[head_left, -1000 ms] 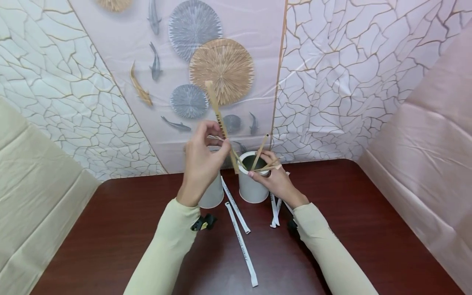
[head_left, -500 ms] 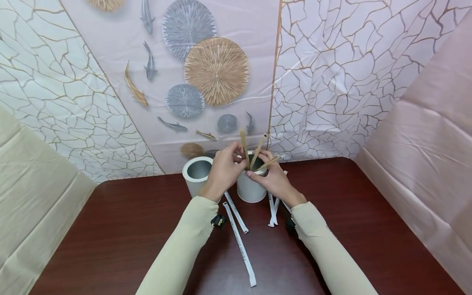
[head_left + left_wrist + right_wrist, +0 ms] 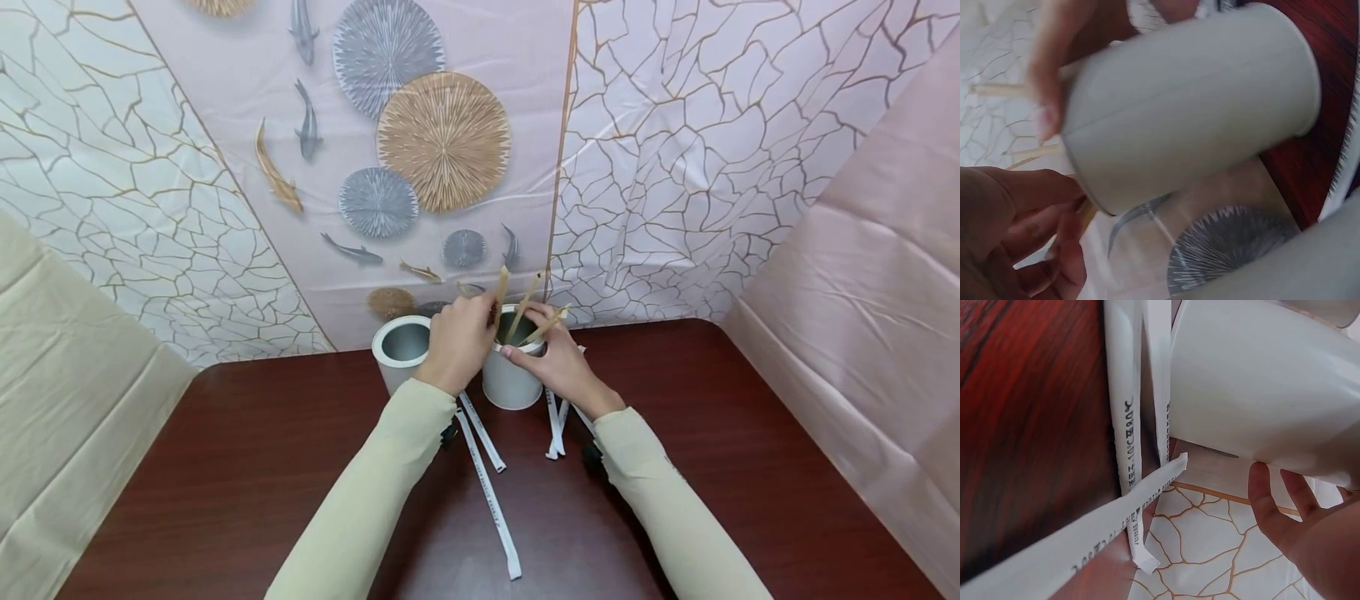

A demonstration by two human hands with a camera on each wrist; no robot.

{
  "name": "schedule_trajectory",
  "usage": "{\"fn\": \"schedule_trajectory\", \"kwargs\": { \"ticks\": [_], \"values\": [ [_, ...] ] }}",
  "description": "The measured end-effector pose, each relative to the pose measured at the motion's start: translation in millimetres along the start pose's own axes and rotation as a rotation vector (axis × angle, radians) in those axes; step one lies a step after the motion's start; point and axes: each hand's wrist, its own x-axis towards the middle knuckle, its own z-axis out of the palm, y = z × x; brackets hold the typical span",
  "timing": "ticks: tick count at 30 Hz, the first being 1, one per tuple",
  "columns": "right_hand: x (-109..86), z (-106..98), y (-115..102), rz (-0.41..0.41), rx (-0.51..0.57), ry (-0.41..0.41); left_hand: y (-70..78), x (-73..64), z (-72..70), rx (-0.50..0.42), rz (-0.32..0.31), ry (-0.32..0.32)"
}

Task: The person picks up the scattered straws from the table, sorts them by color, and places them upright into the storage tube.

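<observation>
My left hand (image 3: 461, 337) pinches a narrow tan stick (image 3: 502, 286) with dark print at the rim of the right-hand grey-white can (image 3: 513, 385). More of this hand (image 3: 1029, 231) shows beside the rim in the left wrist view; its fingertips are partly hidden. My right hand (image 3: 561, 364) grips the same can at its top, thumb on the near rim and fingers round the far side. Two other tan sticks (image 3: 528, 298) lean out of the can's mouth. The right wrist view has the can's smooth side (image 3: 1266, 381) with fingers (image 3: 1261, 494) against it.
A second can (image 3: 397, 379) stands to the left, partly behind my left arm. White paper-wrapped straws lie on the dark red table (image 3: 247, 467): one long wrapper (image 3: 491, 508) in front, a crossed group (image 3: 556, 429) by my right wrist. A patterned cloth wall (image 3: 637, 208) rises behind.
My left hand has moved right and down to the right-hand can, bringing the tan stick from above to its rim; the hand has since turned over. My right hand stays on the can.
</observation>
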Motion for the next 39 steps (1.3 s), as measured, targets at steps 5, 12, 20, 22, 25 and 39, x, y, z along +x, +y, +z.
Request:
{"fn": "schedule_trajectory", "kwargs": {
  "ticks": [5,12,20,22,25,39],
  "values": [
    [-0.5,0.4,-0.1,0.002,0.001,-0.010,-1.2,0.8,2.0,-0.085,-0.025,-0.106],
    [-0.7,-0.8,-0.2,0.006,0.013,-0.017,-2.7,-0.4,0.2,-0.155,-0.002,-0.177],
    [1.8,1.1,3.0,-0.002,-0.001,-0.017,-1.2,-5.3,-5.5,-0.050,0.015,-0.080],
    [1.9,0.6,3.2,-0.006,0.003,-0.016,1.5,-3.5,-9.9,-0.110,0.016,-0.057],
    [2.0,-0.2,3.5,-0.013,0.016,-0.008,4.9,1.1,-15.6,-0.225,0.055,-0.008],
    [1.3,3.3,3.3,-0.112,0.023,0.021,-18.1,-14.6,-12.0,-0.385,0.009,0.067]
  ]
}}
